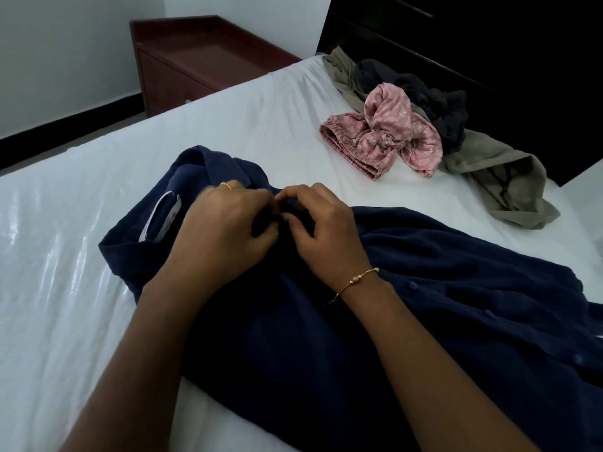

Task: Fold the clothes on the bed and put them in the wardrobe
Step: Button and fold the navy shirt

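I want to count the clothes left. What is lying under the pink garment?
The pink garment lies partly on a beige garment and against a dark grey one, partly on the white sheet. Anything else beneath is covered.

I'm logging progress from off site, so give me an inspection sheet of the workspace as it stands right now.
Surface: bed with a white sheet, wrinkled.
Job's things: navy shirt spread flat, collar towards the far left, white label showing; unfolded pile at the far right holds a pink patterned garment, a dark garment and a khaki garment.
Clutter: nothing seen.
Grippers: left hand and right hand both pinch the shirt front near the collar, apparently at a button.
Cables: nothing seen.
Surroundings: red-brown bedside cabinet beyond the bed; dark headboard at right; wardrobe not in view.
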